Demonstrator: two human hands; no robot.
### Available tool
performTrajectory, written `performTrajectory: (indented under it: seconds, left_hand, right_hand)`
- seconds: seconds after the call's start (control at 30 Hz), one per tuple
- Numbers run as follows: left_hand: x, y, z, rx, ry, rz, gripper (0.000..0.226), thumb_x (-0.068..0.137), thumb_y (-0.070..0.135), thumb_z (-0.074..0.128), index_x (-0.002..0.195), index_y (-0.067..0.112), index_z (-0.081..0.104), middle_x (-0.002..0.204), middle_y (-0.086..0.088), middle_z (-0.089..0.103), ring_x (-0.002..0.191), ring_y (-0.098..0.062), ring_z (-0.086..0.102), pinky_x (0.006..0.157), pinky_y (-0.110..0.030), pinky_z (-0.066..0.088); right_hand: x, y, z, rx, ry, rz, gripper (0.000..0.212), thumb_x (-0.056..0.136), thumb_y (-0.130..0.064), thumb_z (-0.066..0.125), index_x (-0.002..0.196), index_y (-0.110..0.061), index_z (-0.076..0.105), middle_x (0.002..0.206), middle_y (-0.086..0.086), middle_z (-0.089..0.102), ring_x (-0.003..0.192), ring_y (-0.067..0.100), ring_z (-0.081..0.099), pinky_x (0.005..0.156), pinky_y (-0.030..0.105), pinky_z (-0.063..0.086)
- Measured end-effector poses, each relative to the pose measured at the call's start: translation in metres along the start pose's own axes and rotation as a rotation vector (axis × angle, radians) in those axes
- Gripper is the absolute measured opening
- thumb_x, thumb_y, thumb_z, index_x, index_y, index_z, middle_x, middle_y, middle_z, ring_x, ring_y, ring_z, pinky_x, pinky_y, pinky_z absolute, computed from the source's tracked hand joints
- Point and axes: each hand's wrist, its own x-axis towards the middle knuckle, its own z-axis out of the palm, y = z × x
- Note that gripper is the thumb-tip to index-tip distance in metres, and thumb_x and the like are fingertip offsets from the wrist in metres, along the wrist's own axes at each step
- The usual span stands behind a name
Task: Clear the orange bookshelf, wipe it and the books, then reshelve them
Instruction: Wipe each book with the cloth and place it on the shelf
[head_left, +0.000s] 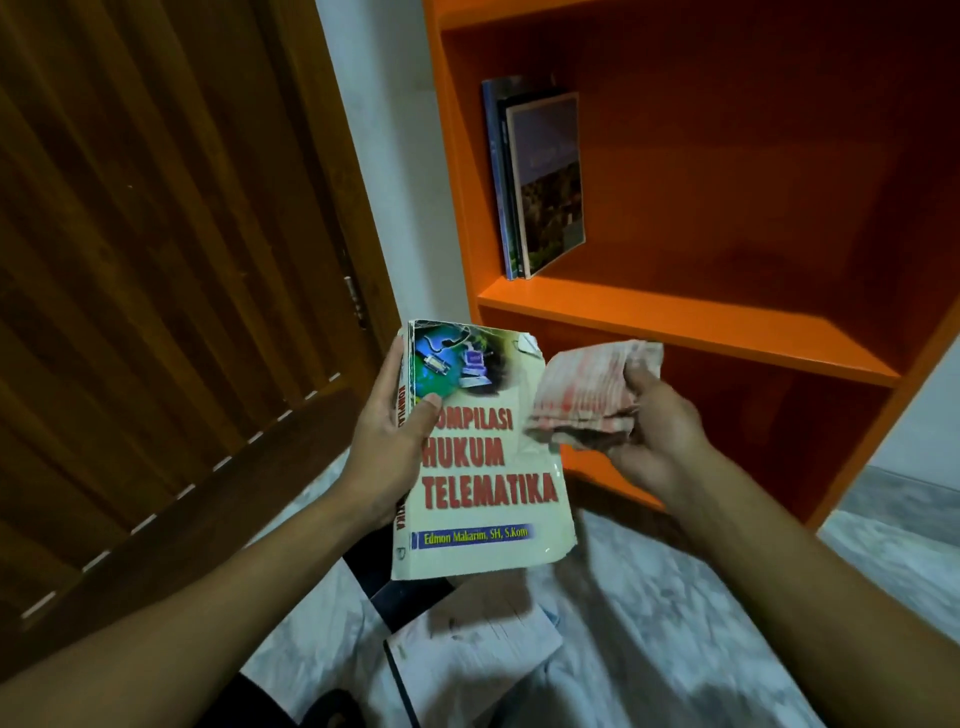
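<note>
Right in front of the orange bookshelf (675, 322), the left hand (387, 441) grips a thick cream paperback (483, 467) by its spine edge, thumb pressed on the front cover just under the globe artwork, fingers wrapped behind. Red title lettering reads "Kompilasi Hukum Telematika," cover facing up at the camera, corners worn and torn at the top right. Just beside the book's right edge, the right hand (649, 436) clutches a bunched pink-and-white cloth (587, 395), fingers curled round it, the cloth touching or nearly touching the cover's edge; contact is hard to call with the blur. Up on the bookshelf's middle board, three or so books (540, 176) stand upright against the left wall, the outermost showing a landscape cover. Lower compartment sits in shadow behind the cloth. Left of the bookshelf, a white strip of wall, then a slatted brown wooden door (156, 260) with a hinge showing. Below the held paperback, on the pale marbled floor (701, 623), lie more books (467, 639), one white-paged, one dark-covered, loosely piled.
</note>
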Motion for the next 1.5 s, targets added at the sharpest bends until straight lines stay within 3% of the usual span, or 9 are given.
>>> performTrajectory:
  seconds: [0.1,0.27,0.37,0.5,0.83,1.1,1.23,1.37,1.5]
  left_hand:
    - [-0.007,0.001,0.003,0.018,-0.071,0.005,0.073,0.102,0.011,0.050,0.150,0.056,0.018,0.115,-0.014,0.070,0.076,-0.024,0.076,0.054,-0.032,0.060]
    - [-0.015,0.001,0.019,0.032,-0.201,0.046,0.073,0.101,0.009,0.049,0.153,0.051,0.019,0.118,-0.015,0.069,0.075,-0.023,0.075,0.056,-0.030,0.060]
    - [-0.014,0.001,0.028,0.016,-0.213,0.052,0.071,0.101,0.009,0.049,0.153,0.049,0.021,0.112,-0.017,0.071,0.072,-0.023,0.074,0.057,-0.030,0.060]
    - [-0.004,-0.005,0.025,-0.095,-0.127,-0.034,0.066,0.102,0.010,0.050,0.152,0.048,0.027,0.109,-0.018,0.072,0.072,-0.025,0.073,0.059,-0.035,0.061]
    - [0.016,-0.008,-0.017,-0.167,0.159,-0.096,0.059,0.103,0.014,0.050,0.152,0.043,0.032,0.119,-0.017,0.069,0.072,-0.020,0.074,0.056,-0.033,0.061]
    - [0.023,-0.013,-0.045,-0.056,0.240,-0.059,0.058,0.105,0.018,0.048,0.152,0.046,0.029,0.124,-0.015,0.067,0.081,-0.023,0.074,0.063,-0.040,0.063]
    - [0.019,-0.017,-0.049,0.030,0.203,-0.077,0.058,0.105,0.020,0.048,0.151,0.050,0.029,0.118,-0.015,0.069,0.083,-0.026,0.075,0.070,-0.047,0.063]
    - [0.009,-0.019,-0.041,0.054,0.099,-0.116,0.059,0.105,0.019,0.047,0.152,0.048,0.027,0.112,-0.017,0.070,0.071,-0.023,0.074,0.052,-0.034,0.060]
    - [-0.001,-0.016,-0.021,0.040,0.001,-0.145,0.057,0.105,0.018,0.047,0.151,0.047,0.030,0.105,-0.016,0.073,0.068,-0.024,0.074,0.048,-0.031,0.057]
  right_hand:
    - [0.001,-0.019,0.002,-0.084,-0.004,-0.217,0.027,0.101,-0.021,0.053,0.127,-0.012,0.057,0.118,0.011,0.070,0.107,0.027,0.069,0.086,0.052,0.057]
    - [-0.005,-0.020,0.005,-0.988,-0.082,-0.970,0.034,0.095,-0.003,0.049,0.122,-0.023,0.044,0.105,-0.007,0.063,0.083,0.002,0.062,0.065,0.028,0.053]
    - [-0.001,0.016,0.000,-1.274,-0.223,-0.899,0.053,0.098,-0.007,0.047,0.144,-0.034,0.041,0.154,-0.011,0.036,0.142,0.001,0.021,0.122,0.036,0.014]
    - [-0.005,0.053,-0.007,-1.225,-0.394,-0.940,0.056,0.093,0.004,0.050,0.140,-0.026,0.051,0.152,-0.014,0.036,0.146,-0.003,0.019,0.124,0.035,0.014]
    - [-0.029,0.078,-0.017,-1.034,-0.588,-0.709,0.030,0.097,-0.006,0.048,0.124,-0.011,0.061,0.126,0.001,0.067,0.118,0.019,0.062,0.095,0.049,0.051]
    - [-0.040,0.081,-0.024,-1.289,-0.812,-0.568,0.031,0.100,-0.006,0.049,0.129,-0.015,0.057,0.113,-0.028,0.065,0.089,-0.018,0.057,0.070,0.006,0.047]
    - [-0.028,0.058,-0.010,-1.141,-0.656,-0.484,0.026,0.101,-0.006,0.049,0.097,-0.029,0.062,0.075,-0.027,0.064,0.067,-0.007,0.058,0.063,0.011,0.043]
    - [-0.011,0.038,0.013,-0.775,-0.302,-0.540,0.019,0.103,-0.016,0.047,0.113,-0.019,0.063,0.103,0.002,0.072,0.097,0.022,0.069,0.087,0.044,0.056]
    - [0.004,0.034,0.037,-0.667,-0.012,-0.775,0.014,0.099,-0.015,0.052,0.111,-0.021,0.058,0.100,-0.006,0.066,0.092,0.000,0.064,0.083,0.039,0.058]
